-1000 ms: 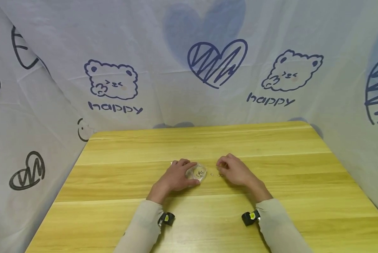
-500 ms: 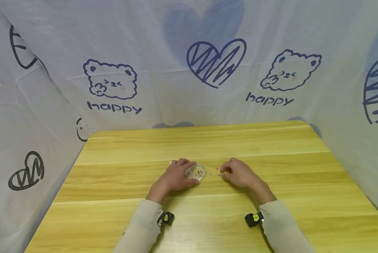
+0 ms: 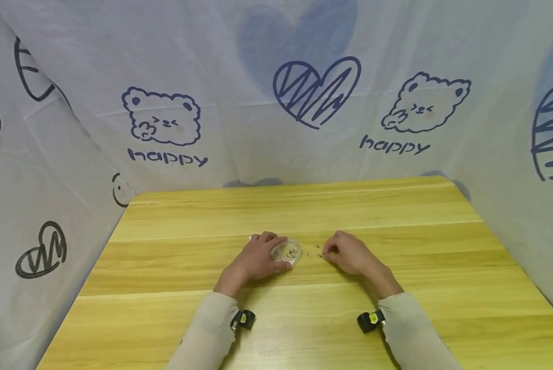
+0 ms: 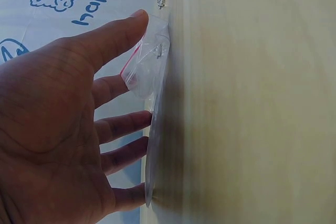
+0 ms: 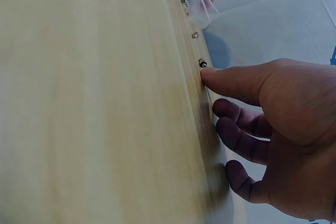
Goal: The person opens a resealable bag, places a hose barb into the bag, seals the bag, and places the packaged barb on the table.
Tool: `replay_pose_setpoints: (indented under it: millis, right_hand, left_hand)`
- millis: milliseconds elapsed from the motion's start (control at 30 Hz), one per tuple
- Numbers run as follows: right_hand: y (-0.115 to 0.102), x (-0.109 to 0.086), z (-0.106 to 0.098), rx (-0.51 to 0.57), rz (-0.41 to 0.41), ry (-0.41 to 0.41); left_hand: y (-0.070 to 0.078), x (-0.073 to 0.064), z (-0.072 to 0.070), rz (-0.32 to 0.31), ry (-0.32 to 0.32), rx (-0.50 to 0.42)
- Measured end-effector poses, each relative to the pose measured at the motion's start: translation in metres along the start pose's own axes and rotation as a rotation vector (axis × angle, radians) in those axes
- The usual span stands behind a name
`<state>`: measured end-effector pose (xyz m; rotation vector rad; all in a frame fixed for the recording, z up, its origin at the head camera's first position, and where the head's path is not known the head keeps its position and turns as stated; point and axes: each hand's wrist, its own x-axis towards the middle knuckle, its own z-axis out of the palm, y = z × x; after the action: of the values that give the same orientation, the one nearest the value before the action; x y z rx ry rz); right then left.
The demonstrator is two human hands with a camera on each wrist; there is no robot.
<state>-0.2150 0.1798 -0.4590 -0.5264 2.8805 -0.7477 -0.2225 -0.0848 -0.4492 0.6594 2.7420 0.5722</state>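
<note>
A clear plastic zip bag (image 4: 144, 72) with a red line lies on the table, with several tiny shiny metal pieces (image 3: 292, 253) showing in it. My left hand (image 3: 259, 258) rests on the bag, its fingers spread and fairly straight, the thumb (image 4: 118, 35) touching one edge. To the right of the bag, my right hand (image 3: 347, 253) has thumb and index finger together at a small metal piece (image 5: 203, 63) on the table. Its other fingers are bent. The index fingertip is hidden behind the thumb in the right wrist view.
Loose metal bits (image 3: 309, 255) lie between the bag and my right hand, with another bit (image 3: 317, 246) slightly farther back. The wood-grain table (image 3: 304, 318) ends at a printed white cloth (image 3: 239, 128) behind and at both sides.
My right hand has drawn back slightly to the right, leaving a metal bit on the table, and its thumb and index finger have closed together at another piece. My left hand stays on the bag.
</note>
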Motion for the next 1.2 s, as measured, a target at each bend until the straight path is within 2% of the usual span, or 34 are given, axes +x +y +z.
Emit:
replay_pose_setpoints:
  millis: [233, 600, 967, 1200]
  right_hand:
    - [-0.002, 0.003, 0.002, 0.01, 0.004, 0.024]
    - [-0.015, 0.015, 0.006, 0.171, 0.017, 0.073]
    - [-0.033, 0.025, 0.015, 0.187, -0.029, 0.083]
    - [-0.046, 0.029, 0.021, 0.174, -0.033, 0.034]
  left_hand:
    - [0.001, 0.0, -0.001, -0.005, 0.001, -0.004]
    - [0.0, -0.001, 0.001, -0.01, 0.001, -0.012]
    - [-0.001, 0.0, 0.0, 0.007, 0.003, 0.003]
    - [0.0, 0.0, 0.0, 0.009, -0.004, 0.006]
